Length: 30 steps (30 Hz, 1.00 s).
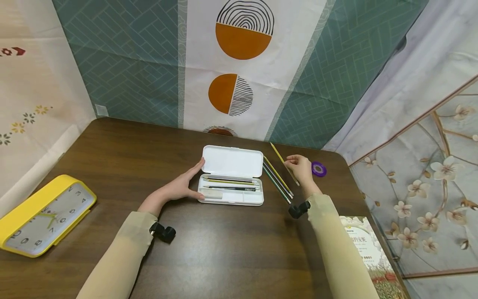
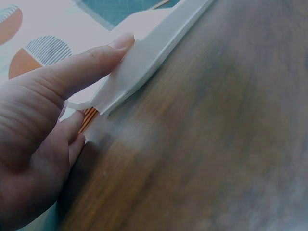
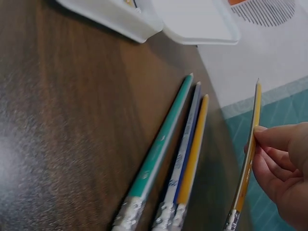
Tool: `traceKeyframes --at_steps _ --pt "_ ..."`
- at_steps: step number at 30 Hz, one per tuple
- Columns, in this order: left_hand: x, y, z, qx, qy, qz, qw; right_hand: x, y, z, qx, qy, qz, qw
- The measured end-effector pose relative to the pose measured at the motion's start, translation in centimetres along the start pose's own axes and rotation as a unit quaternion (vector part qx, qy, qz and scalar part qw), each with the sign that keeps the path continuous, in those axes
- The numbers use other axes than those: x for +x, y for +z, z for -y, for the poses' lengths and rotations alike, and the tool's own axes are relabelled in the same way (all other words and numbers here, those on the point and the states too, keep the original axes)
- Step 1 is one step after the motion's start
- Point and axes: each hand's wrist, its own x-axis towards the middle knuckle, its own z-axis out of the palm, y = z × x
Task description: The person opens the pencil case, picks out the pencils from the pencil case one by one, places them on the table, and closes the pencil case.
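Note:
A white pencil case [image 1: 232, 162] lies with its lid raised toward the wall. My left hand [image 1: 177, 187] is spread at its left end, with a finger at the lid's edge and the thumb against the tray; in the left wrist view the thumb [image 2: 94, 65] presses the case's side. Inside the tray are pencils [image 1: 229, 181] and a pale block [image 1: 211, 194], perhaps an eraser. Right of the case, my right hand [image 1: 301, 170] pinches a yellow pencil [image 3: 248, 161] between thumb and fingers. Three pencils lie between case and hand: teal [image 3: 156, 151], blue-and-white [image 3: 183, 149] and yellow [image 3: 195, 149].
A purple ring-shaped roll [image 1: 319, 169] lies just beyond the right hand. At the far left stands a yellow clock [image 1: 50, 214]. A book [image 1: 367, 249] lies under the right forearm's outer side. Patterned cloth hangs behind the brown table [image 1: 224, 245].

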Motion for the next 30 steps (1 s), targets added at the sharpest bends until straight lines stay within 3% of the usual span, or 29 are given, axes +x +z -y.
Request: traceKeyframes --at_steps 7,16,30 --pt "-0.1 -0.1 -0.1 -0.005 -0.005 -0.001 1.0000 -0.4 0.4 -0.6 -0.030 0.025 0.016 0.9991" --pt "-0.1 -0.1 0.1 0.002 0.008 -0.003 1.0000 -0.9 1.0 -0.5 -0.067 0.024 0.031 0.9970" --pt "0.1 0.0 0.2 0.004 0.012 -0.002 0.9999 -1.2 1.4 -0.4 -0.067 0.040 0.034 0.9963"
